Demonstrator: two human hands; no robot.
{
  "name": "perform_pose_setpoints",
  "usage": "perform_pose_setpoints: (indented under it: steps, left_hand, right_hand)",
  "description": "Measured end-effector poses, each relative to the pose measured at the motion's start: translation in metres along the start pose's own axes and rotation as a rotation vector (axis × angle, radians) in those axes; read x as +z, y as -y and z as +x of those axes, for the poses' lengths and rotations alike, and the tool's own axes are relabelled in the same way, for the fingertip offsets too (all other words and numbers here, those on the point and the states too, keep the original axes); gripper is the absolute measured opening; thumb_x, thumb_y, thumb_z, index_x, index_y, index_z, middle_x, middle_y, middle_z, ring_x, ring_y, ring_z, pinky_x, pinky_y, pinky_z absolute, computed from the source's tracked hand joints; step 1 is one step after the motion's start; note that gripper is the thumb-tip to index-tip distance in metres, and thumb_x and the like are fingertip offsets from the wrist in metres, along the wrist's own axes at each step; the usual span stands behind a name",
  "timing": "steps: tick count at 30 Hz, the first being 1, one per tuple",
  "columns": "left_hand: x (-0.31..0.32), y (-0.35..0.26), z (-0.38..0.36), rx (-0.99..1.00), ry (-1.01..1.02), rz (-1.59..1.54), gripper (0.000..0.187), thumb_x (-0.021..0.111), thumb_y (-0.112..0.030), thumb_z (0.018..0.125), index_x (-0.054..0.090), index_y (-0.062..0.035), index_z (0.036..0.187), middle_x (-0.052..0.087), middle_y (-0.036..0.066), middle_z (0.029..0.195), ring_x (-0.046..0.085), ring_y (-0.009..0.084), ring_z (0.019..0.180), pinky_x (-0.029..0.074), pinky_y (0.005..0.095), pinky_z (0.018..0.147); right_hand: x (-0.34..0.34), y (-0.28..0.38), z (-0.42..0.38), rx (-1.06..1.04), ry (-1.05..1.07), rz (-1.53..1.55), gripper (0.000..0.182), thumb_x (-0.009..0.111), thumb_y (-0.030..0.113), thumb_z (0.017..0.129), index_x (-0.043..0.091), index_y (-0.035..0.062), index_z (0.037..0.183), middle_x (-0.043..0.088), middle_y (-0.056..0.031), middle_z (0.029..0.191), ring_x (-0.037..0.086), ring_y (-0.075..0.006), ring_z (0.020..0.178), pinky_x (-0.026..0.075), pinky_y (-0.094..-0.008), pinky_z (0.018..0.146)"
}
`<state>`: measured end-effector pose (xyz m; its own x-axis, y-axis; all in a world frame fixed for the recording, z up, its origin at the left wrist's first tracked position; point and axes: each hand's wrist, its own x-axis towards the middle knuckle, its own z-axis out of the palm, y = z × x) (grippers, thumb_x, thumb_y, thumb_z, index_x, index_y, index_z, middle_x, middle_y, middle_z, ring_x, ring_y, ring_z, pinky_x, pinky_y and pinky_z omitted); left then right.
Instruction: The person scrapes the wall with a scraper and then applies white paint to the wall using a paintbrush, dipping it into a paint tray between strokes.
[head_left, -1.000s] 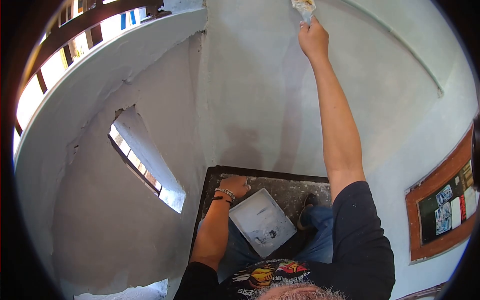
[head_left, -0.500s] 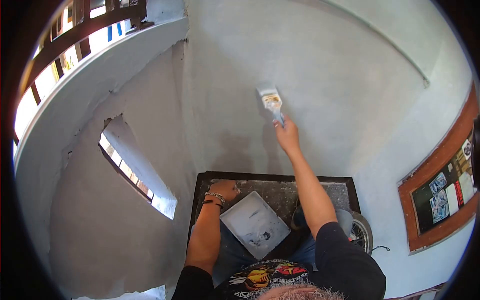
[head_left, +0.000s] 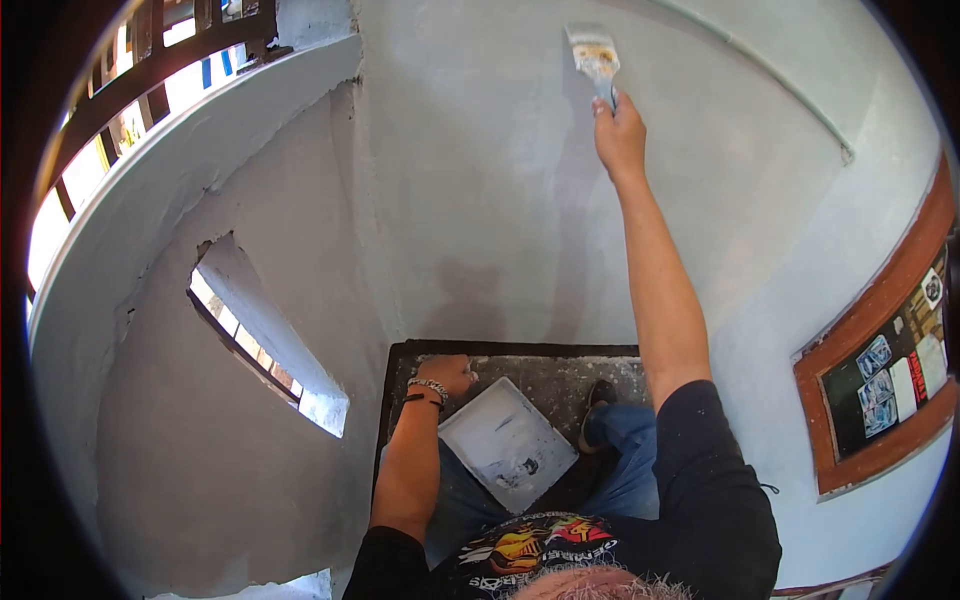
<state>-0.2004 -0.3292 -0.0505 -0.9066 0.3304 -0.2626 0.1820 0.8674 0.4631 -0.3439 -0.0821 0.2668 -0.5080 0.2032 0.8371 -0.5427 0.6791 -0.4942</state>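
High on the grey wall (head_left: 470,180), my right hand (head_left: 621,135) grips the handle of a paintbrush (head_left: 596,58). Its wide bristles lie at the wall surface, and its body is smeared with pale paint. My left hand (head_left: 447,373) is a closed fist, low down beside the upper left edge of a paint tray (head_left: 505,440). Whatever that fist may hold is hidden from me. Pale grey paint with dark smudges coats the tray, which sits tilted as a diamond in front of my body.
A dark, speckled ledge or platform (head_left: 530,366) lies below the wall, with my shoe (head_left: 598,405) on it. At left, a curved wall has a slit opening (head_left: 265,335) and a railing (head_left: 150,65) above. A pipe (head_left: 770,75) crosses the upper right; a wood-framed board (head_left: 880,385) hangs at right.
My right hand and the paintbrush have moved up the wall and slightly right, the arm stretching out further. My left hand and the tray have stayed almost in place.
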Motion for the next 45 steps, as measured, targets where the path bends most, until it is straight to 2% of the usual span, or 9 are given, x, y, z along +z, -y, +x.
perform_pose_setpoints:
  steps: [5, 11, 13, 15, 20, 24, 31, 39, 45]
  left_hand:
    - [-0.004, -0.003, -0.001, -0.027, -0.003, 0.002, 0.032, 0.061, -0.041, 0.083, 0.064, -0.0105, 0.094, 0.067, 0.013, 0.095, 0.062, 0.0322, 0.098, 0.047, 0.0436, 0.083]
    - [-0.002, 0.000, 0.000, -0.028, 0.000, -0.009, 0.032, 0.061, -0.041, 0.084, 0.064, -0.0108, 0.094, 0.068, 0.012, 0.095, 0.062, 0.0315, 0.096, 0.048, 0.0431, 0.082]
    - [-0.006, -0.002, -0.007, -0.034, 0.014, -0.015, 0.032, 0.061, -0.041, 0.083, 0.064, -0.0108, 0.094, 0.068, 0.012, 0.095, 0.063, 0.0314, 0.096, 0.048, 0.0429, 0.081]
    - [-0.007, -0.001, -0.008, -0.027, 0.002, -0.010, 0.032, 0.061, -0.041, 0.083, 0.064, -0.0107, 0.094, 0.068, 0.012, 0.095, 0.063, 0.0311, 0.095, 0.048, 0.0426, 0.081]
    - [-0.003, 0.002, -0.007, -0.021, -0.020, -0.001, 0.032, 0.061, -0.040, 0.084, 0.064, -0.0096, 0.093, 0.068, 0.011, 0.092, 0.064, 0.0305, 0.093, 0.049, 0.0421, 0.079]
    - [-0.002, -0.001, -0.003, -0.003, -0.012, -0.022, 0.033, 0.061, -0.039, 0.084, 0.063, -0.0083, 0.094, 0.068, 0.013, 0.091, 0.065, 0.0321, 0.090, 0.049, 0.0424, 0.078]
    - [-0.005, 0.002, -0.008, -0.041, -0.002, -0.003, 0.032, 0.062, -0.041, 0.084, 0.062, -0.0106, 0.094, 0.067, 0.013, 0.093, 0.063, 0.0322, 0.094, 0.048, 0.0446, 0.079]
    - [-0.001, 0.006, -0.002, -0.040, -0.012, -0.041, 0.031, 0.061, -0.040, 0.085, 0.062, -0.0092, 0.092, 0.067, 0.013, 0.092, 0.063, 0.0320, 0.092, 0.047, 0.0427, 0.078]
    - [-0.009, 0.029, -0.006, -0.042, -0.135, -0.124, 0.033, 0.058, -0.038, 0.085, 0.062, -0.0070, 0.096, 0.066, 0.015, 0.096, 0.061, 0.0349, 0.095, 0.047, 0.0428, 0.080]
  right_hand:
    - [0.019, 0.017, 0.003, 0.013, 0.074, -0.038, 0.029, 0.053, 0.020, 0.088, 0.058, -0.0028, 0.105, 0.064, -0.0253, 0.084, 0.062, -0.0413, 0.081, 0.048, -0.0455, 0.073]
    - [0.052, -0.039, -0.143, 0.186, 0.273, -0.104, 0.027, 0.052, 0.017, 0.087, 0.056, -0.0005, 0.107, 0.063, -0.0273, 0.090, 0.060, -0.0457, 0.088, 0.047, -0.0505, 0.077]
    - [0.055, -0.077, -0.205, 0.305, 0.439, -0.149, 0.029, 0.051, 0.018, 0.089, 0.054, -0.0007, 0.111, 0.064, -0.0266, 0.089, 0.062, -0.0426, 0.085, 0.048, -0.0474, 0.077]
    - [0.054, -0.103, -0.246, 0.563, 0.524, 0.137, 0.020, 0.051, 0.015, 0.090, 0.055, 0.0022, 0.104, 0.055, -0.0090, 0.067, 0.055, -0.0198, 0.052, 0.039, -0.0334, 0.041]
    - [0.040, -0.034, -0.166, 1.189, 0.439, 0.894, 0.003, 0.044, 0.004, 0.083, 0.046, 0.0060, 0.083, 0.042, -0.0017, 0.063, 0.039, -0.0099, 0.047, 0.027, -0.0241, 0.038]
    - [0.047, 0.005, -0.056, 1.138, 0.551, 1.288, 0.012, 0.038, -0.006, 0.077, 0.044, 0.0027, 0.081, 0.040, -0.0029, 0.066, 0.035, -0.0095, 0.050, 0.026, -0.0221, 0.040]
    - [0.014, 0.071, -0.023, 0.629, 0.415, 0.992, 0.010, 0.041, 0.008, 0.094, 0.044, -0.0019, 0.094, 0.048, -0.0088, 0.082, 0.045, -0.0112, 0.058, 0.032, -0.0237, 0.040]
    - [0.100, -0.060, -0.183, 0.575, 0.247, 0.405, 0.013, 0.046, 0.019, 0.094, 0.049, 0.0067, 0.089, 0.046, -0.0027, 0.067, 0.043, -0.0114, 0.043, 0.032, -0.0274, 0.035]
    - [0.051, -0.115, -0.367, 0.967, 0.636, 0.346, 0.015, 0.048, 0.018, 0.091, 0.052, 0.0038, 0.090, 0.049, -0.0034, 0.066, 0.046, -0.0139, 0.047, 0.039, -0.0296, 0.042]
